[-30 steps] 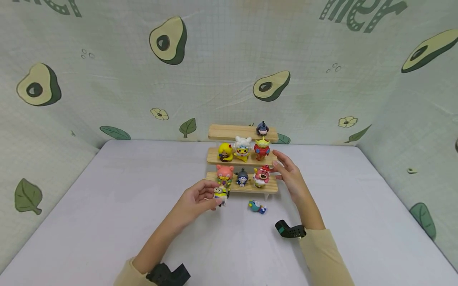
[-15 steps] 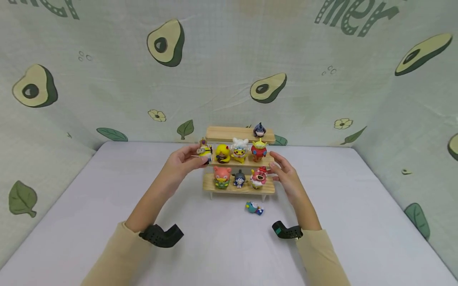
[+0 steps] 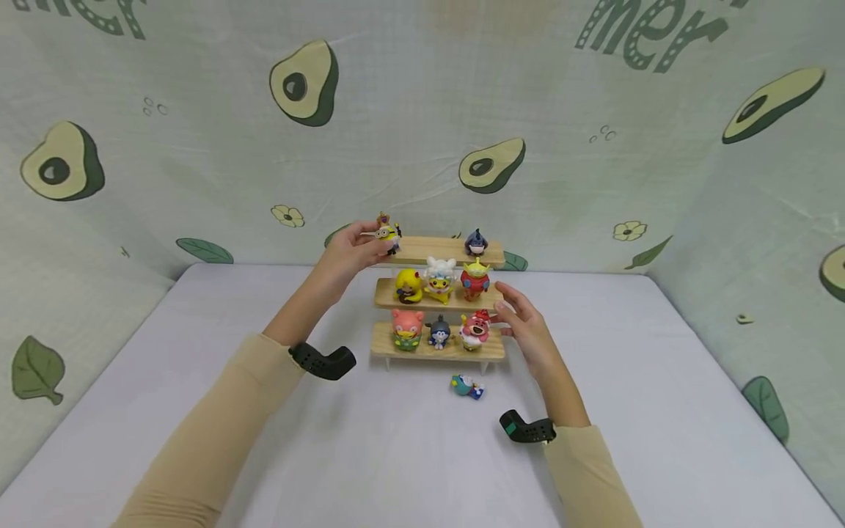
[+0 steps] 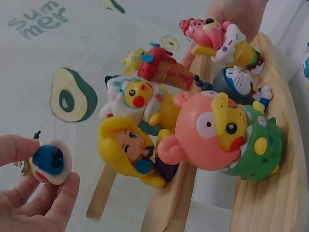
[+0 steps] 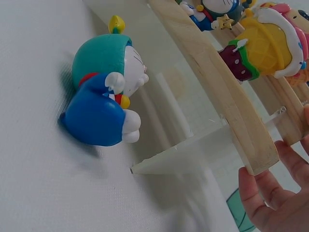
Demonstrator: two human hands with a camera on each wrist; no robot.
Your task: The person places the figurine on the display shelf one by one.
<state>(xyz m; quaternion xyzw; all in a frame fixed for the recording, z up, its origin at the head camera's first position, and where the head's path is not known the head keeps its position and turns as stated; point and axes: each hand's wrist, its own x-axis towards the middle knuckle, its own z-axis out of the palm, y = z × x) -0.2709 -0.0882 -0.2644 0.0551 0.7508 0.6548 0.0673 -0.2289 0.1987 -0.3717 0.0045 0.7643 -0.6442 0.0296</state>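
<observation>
A small yellow minion figurine (image 3: 389, 236) with a crown is pinched between the thumb and fingers of my left hand (image 3: 351, 257), at the left end of the top board (image 3: 429, 251) of a three-tier wooden display shelf (image 3: 389, 350). The left wrist view shows the minion's blue and white underside (image 4: 50, 160). At the shelf's right side, my right hand (image 3: 527, 330) has its fingertips against the ends of the lower boards, as the right wrist view shows. A donkey figurine (image 3: 476, 243) stands at the right of the top board.
The middle board holds a yellow-haired doll (image 3: 408, 286), a white-hooded figurine (image 3: 439, 279) and a red-suited alien (image 3: 475, 280). Below stand a pink figurine (image 3: 407, 330), a dark-hooded one (image 3: 439, 333) and a pink bear (image 3: 475, 331). A teal-and-blue figurine (image 5: 99, 94) lies on the white table before the shelf.
My left hand has carried the minion figurine up from in front of the bottom board, past the middle board's left end, to the top board. The right hand stays at the shelf's right side.
</observation>
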